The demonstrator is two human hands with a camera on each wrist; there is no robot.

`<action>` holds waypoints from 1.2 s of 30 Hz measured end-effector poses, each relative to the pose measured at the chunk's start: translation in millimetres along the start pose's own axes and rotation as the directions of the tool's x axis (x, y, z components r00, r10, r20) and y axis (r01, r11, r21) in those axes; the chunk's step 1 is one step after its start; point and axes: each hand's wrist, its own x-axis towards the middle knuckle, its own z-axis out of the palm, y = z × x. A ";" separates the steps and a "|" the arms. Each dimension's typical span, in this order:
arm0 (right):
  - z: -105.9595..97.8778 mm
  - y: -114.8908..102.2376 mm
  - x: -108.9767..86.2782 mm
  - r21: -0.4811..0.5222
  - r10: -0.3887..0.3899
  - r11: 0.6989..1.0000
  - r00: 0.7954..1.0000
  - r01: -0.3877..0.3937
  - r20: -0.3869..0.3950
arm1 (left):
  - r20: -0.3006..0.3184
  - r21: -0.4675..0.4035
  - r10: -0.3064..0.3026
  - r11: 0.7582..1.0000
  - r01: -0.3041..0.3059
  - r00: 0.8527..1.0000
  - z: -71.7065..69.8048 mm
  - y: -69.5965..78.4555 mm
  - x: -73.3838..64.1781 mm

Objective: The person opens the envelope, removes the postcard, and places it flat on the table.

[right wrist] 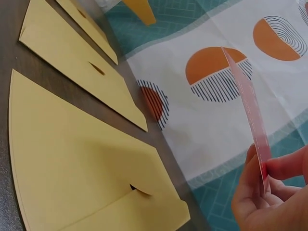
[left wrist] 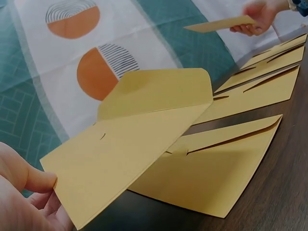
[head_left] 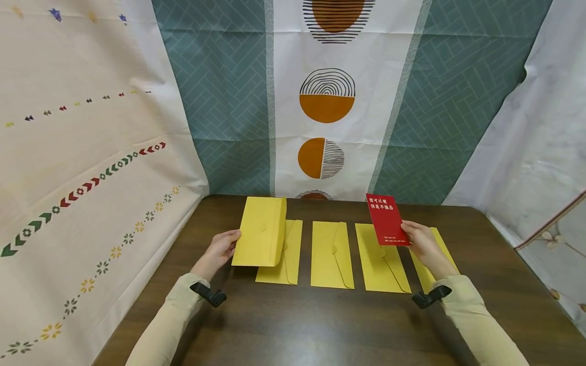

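My left hand [head_left: 222, 249] pinches a yellow envelope [head_left: 257, 231] by its left edge, raised above the table. In the left wrist view the flap of this envelope [left wrist: 127, 144] stands unfolded, with the thumb [left wrist: 41, 182] on its face. On the right, my right hand [head_left: 426, 246] pinches a red card [head_left: 386, 221] with light printed characters by its right edge. The right wrist view shows that card [right wrist: 250, 106] nearly edge-on between thumb and fingers. Both held pieces are apart, over a row of yellow envelopes.
Several yellow envelopes lie side by side on the dark wooden table [head_left: 316, 325], including one [head_left: 331, 256] in the middle, one [head_left: 382, 269] under the card and one [head_left: 435, 267] partly behind the right arm. A patterned cloth [head_left: 327, 112] hangs behind the table.
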 end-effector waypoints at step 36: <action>-35.2 -9.6 -4.6 0.271 0.053 0.961 0.998 -0.045 -0.021 | -0.021 0.019 -0.042 0.999 0.043 0.999 -36.9 2.8 0.3</action>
